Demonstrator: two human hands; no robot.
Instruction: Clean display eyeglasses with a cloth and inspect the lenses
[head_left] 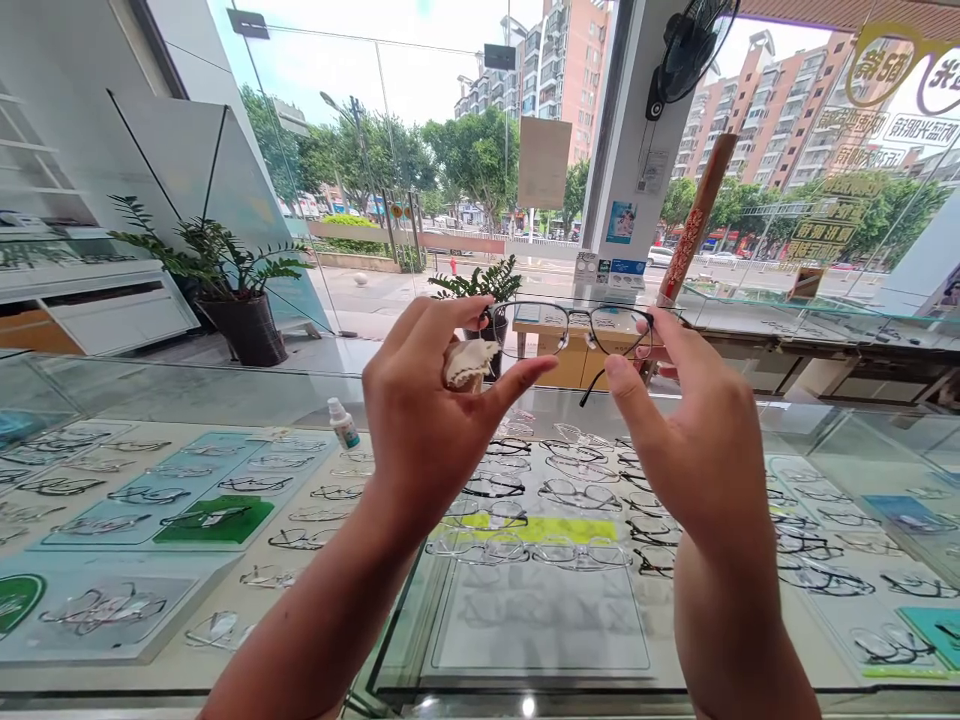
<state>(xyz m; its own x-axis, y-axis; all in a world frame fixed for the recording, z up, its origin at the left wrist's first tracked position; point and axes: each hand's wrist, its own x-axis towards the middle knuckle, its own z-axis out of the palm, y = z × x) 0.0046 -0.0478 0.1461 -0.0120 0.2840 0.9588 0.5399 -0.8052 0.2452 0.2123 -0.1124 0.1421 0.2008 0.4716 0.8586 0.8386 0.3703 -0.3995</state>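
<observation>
A pair of thin dark-rimmed eyeglasses (579,314) is held up above the glass counter, lenses facing away or toward the window; I cannot tell which. My left hand (431,400) has its fingertips at the left end of the frame, with its thumb stretched below the left lens. A crumpled whitish cloth (470,364) is tucked in that same hand. On the other side, my right hand (686,420) pinches the right end of the frame between thumb and fingers. One dark temple arm hangs down near the right thumb.
Below lies a glass display counter (540,625) with several rows of eyeglasses. A small white spray bottle (343,423) stands left of my left forearm. Farther off are a potted plant (244,325), another counter (795,345), a wall fan (694,50) and large windows onto a street.
</observation>
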